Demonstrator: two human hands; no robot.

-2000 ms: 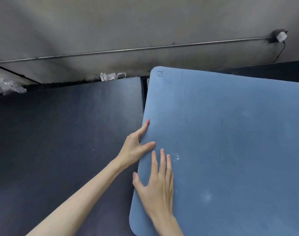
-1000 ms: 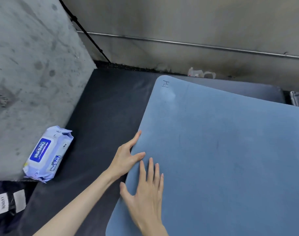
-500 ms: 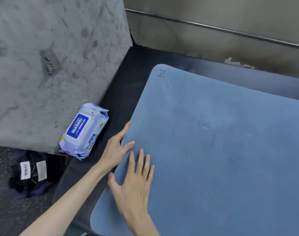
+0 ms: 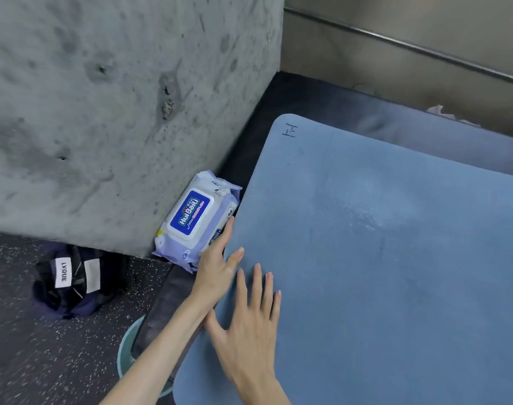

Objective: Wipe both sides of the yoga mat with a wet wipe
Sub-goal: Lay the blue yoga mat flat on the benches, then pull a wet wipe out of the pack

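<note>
Wipes pack (image 4: 197,220) left of mat (image 4: 380,258)

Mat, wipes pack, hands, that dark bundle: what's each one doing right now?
Mat: flat, blue side up, wet sheen in one patch.
Wipes pack: lid closed, leaning on the concrete block.
Left hand: holds the mat's edge.
Right hand: flat on the mat, fingers spread.
Dark bundle: crumpled on the floor.
</note>
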